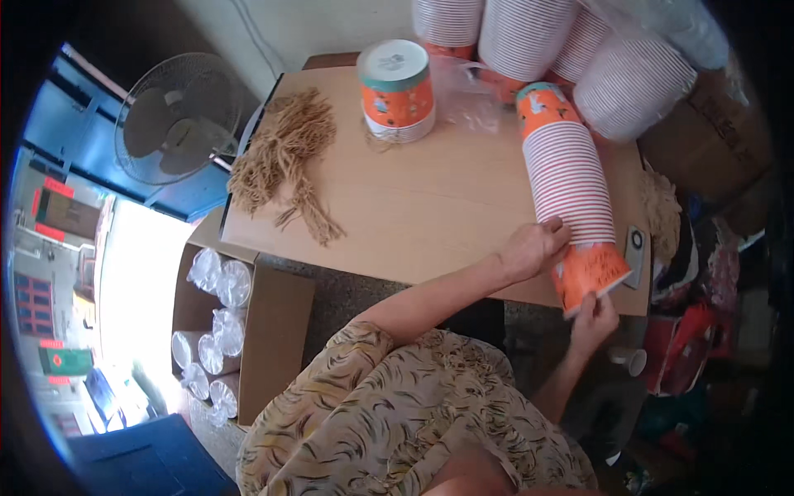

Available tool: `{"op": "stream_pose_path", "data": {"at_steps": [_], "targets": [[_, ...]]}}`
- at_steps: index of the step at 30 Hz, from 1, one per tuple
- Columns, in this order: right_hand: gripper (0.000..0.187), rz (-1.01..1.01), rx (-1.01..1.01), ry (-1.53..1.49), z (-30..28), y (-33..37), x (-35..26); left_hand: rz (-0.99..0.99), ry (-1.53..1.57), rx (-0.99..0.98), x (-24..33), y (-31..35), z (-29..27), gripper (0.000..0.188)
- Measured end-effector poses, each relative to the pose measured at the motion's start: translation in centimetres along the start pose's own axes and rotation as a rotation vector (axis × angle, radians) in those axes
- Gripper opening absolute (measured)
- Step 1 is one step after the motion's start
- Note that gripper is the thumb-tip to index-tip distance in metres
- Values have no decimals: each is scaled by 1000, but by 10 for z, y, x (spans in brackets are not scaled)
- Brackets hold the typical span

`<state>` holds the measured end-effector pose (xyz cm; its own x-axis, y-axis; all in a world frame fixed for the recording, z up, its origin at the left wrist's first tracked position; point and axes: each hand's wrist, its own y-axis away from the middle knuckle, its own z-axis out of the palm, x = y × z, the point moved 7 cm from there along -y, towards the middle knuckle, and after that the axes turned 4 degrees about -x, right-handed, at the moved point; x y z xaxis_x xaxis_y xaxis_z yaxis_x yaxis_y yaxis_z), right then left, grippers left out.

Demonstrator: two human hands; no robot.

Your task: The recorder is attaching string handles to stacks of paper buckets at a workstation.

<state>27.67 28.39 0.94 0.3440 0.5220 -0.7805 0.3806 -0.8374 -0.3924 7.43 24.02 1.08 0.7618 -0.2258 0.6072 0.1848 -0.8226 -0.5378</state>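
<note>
A long stack of nested paper cups lies on the table, its white rims packed close and its far end orange and teal. At the near end sits an orange paper cup with dark print. My right hand grips its near edge between thumb and fingers. My left hand is closed against the left side of the stack, where the rims meet the orange cup. What its curled fingers pinch, if anything, is hidden. An upside-down short stack of orange paper cups stands farther back.
A tan bundle of stringy fibre lies on the table's left. Tall cup stacks and clear plastic film crowd the back right. Below left, a cardboard box holds several wrapped rolls. A fan stands at left.
</note>
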Motion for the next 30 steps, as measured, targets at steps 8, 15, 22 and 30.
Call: {"op": "stream_pose_path", "data": {"at_steps": [8, 15, 22, 30], "targets": [[3, -13, -658, -196, 39, 19, -105, -627, 31, 137, -135, 145, -108, 15], [16, -867, -422, 25, 200, 22, -200, -796, -790, 479, -173, 258, -271, 15], [23, -897, -399, 73, 242, 34, -222, -786, -738, 408, -182, 264, -267, 13], [31, -564, -847, -621, 262, 73, -217, -541, 269, -5, -51, 234, -154, 13]]}}
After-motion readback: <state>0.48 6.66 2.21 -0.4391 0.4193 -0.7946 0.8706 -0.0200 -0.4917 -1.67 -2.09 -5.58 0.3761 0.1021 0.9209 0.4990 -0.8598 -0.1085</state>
